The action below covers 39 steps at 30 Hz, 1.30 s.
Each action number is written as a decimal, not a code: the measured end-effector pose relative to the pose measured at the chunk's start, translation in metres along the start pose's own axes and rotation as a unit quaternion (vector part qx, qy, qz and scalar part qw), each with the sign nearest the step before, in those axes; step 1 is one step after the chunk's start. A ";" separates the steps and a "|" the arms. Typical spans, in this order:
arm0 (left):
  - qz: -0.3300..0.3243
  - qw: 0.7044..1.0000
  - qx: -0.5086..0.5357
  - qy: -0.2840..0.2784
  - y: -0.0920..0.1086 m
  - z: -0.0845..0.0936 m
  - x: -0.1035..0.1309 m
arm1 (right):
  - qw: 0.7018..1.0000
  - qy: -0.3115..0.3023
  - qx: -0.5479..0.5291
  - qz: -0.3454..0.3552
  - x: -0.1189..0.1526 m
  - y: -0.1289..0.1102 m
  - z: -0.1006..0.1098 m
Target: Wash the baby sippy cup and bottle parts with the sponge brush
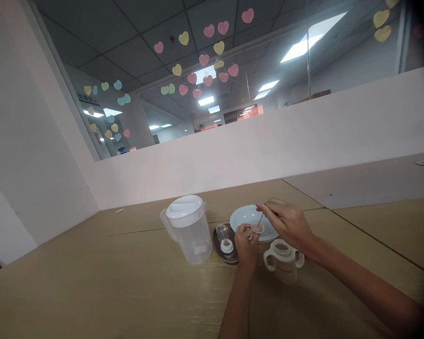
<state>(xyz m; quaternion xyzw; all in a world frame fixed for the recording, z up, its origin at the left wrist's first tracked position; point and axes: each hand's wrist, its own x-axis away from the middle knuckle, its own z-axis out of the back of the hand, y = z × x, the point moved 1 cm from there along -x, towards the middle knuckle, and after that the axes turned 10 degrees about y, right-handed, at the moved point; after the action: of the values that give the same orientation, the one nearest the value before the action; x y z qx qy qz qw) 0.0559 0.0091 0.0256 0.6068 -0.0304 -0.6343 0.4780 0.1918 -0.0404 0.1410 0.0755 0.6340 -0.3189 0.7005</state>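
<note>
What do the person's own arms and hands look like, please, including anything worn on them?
The left forearm and right forearm are bare, with no sleeves in view. The left hand and right hand are ungloved, and no watch or bracelet shows. Rings or small markings cannot be made out.

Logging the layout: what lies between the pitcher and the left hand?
In the head view, a metal tray lies between the pitcher and left hand, bearing a white ring and clear cap.

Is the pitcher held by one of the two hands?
No, the pitcher stands on the table, apart from both the left hand and the right hand.
</note>
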 end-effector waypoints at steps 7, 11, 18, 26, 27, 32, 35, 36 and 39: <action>-0.027 0.999 -0.037 0.014 0.007 0.003 0.001 | 0.994 0.084 0.002 -0.076 -0.004 0.006 0.004; -0.031 0.998 -0.055 0.012 0.003 0.005 0.005 | 0.985 0.119 -0.019 -0.125 -0.009 0.009 0.015; -0.017 0.993 -0.117 -0.016 -0.004 0.006 0.013 | 0.971 0.096 0.054 -0.213 -0.016 0.067 0.019; -0.003 0.992 -0.122 0.005 -0.006 0.004 0.016 | 0.931 -0.171 0.060 -0.317 0.035 0.160 -0.043; -0.002 0.992 -0.122 0.007 -0.006 0.004 0.016 | 0.932 -0.164 0.067 -0.315 0.037 0.160 -0.045; 0.004 0.995 -0.096 -0.004 -0.004 0.003 0.014 | 0.950 -0.233 0.038 -0.202 0.031 0.132 -0.044; 0.045 0.998 -0.034 0.036 -0.005 0.005 0.011 | 0.916 -0.365 -0.088 -0.142 0.029 0.103 -0.047; 0.059 0.997 -0.019 0.050 -0.006 0.007 0.009 | 0.909 -0.375 -0.124 -0.133 0.029 0.095 -0.048; 0.090 0.993 0.011 0.072 -0.009 0.010 0.005 | 0.901 -0.366 -0.183 -0.142 0.031 0.081 -0.053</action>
<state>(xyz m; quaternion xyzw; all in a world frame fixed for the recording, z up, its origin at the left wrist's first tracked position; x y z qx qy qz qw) 0.0438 0.0052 0.0191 0.6509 -0.0573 -0.5429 0.5275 0.1913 0.0396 0.0779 -0.2674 0.3843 -0.2984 0.8317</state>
